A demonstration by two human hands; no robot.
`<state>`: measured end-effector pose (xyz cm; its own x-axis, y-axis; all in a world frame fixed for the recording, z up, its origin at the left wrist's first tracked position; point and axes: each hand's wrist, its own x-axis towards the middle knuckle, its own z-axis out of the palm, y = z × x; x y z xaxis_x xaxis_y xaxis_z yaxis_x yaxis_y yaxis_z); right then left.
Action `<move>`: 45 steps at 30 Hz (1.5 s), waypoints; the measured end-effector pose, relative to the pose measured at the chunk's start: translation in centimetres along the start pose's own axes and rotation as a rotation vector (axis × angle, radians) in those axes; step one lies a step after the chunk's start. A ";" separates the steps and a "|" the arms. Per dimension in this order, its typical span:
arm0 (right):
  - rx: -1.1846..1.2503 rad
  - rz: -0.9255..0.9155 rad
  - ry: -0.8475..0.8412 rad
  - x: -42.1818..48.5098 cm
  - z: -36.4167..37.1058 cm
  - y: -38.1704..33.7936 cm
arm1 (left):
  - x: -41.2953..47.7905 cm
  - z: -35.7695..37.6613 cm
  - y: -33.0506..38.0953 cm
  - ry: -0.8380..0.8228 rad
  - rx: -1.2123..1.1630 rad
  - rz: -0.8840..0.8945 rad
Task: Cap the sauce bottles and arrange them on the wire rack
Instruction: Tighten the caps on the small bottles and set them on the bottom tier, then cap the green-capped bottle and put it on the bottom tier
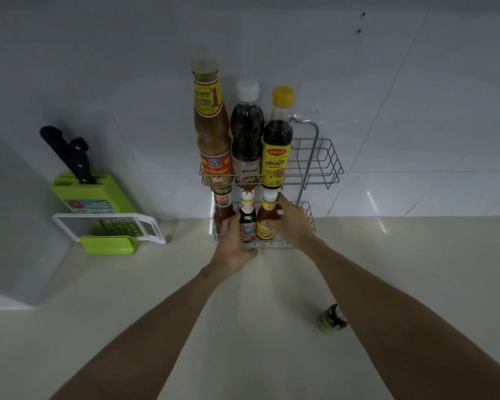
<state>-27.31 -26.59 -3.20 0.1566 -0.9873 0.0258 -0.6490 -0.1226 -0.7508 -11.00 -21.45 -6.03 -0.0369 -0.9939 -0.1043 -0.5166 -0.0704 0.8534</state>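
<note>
A two-tier wire rack [326,166] stands against the tiled wall. Its upper tier holds three tall capped bottles: a tan sauce bottle [211,131], a dark bottle with a white cap [246,131] and a dark bottle with a yellow cap [277,140]. On the lower tier stand three small bottles: a red sauce bottle [222,207], a dark bottle with a red-white cap [247,215] and an orange sauce bottle with a white cap [267,215]. My left hand [233,249] wraps the base of the middle small bottle. My right hand [293,223] grips the orange sauce bottle.
A green knife block [93,194] with black-handled knives stands at the left, with a white-and-green grater [110,229] in front of it. A small green-labelled bottle [331,319] stands on the beige counter [243,342] beside my right forearm.
</note>
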 end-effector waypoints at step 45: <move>-0.336 0.386 -0.263 -20.1 -6.5 14.9 | -10.2 11.3 2.5 -0.500 0.067 0.017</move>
<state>-44.96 -9.25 -10.55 0.0134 -0.9140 -0.4055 -0.8903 0.1737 -0.4209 -21.61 -10.56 -8.58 -0.4426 -0.8314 -0.3361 -0.5651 -0.0324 0.8244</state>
